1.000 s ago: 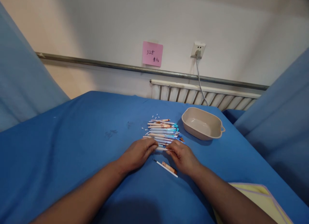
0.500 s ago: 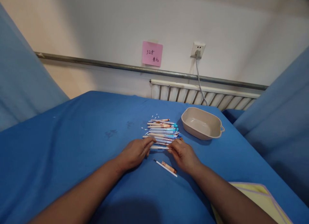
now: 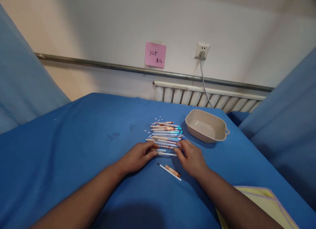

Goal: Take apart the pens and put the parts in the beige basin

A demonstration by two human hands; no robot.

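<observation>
A row of pens [image 3: 166, 133] with several pale, blue and orange barrels lies sideways on the blue cloth. At its near edge, my left hand [image 3: 145, 154] is closed around the left end of a thin white pen part [image 3: 169, 154]. My right hand [image 3: 189, 155] has its thumb and fingers bent at the right end of that part; what they hold is partly hidden. A light blue piece [image 3: 161, 150] lies just beyond the white part. Nearer to me are a white refill [image 3: 170, 172] with a dark tip and a short orange barrel [image 3: 172, 170].
A beige basin [image 3: 206, 126] stands right of the pens. Small white tips [image 3: 159, 119] lie beyond and left of the row. A yellow cloth [image 3: 261, 202] is at the lower right. Behind are a radiator [image 3: 192, 96] and a rail [image 3: 123, 67]; blue curtains hang at both sides.
The thin white part has come down slightly, and a light blue piece now shows beside it. My right hand has shifted a little to the right, and my left thumb has moved onto the part.
</observation>
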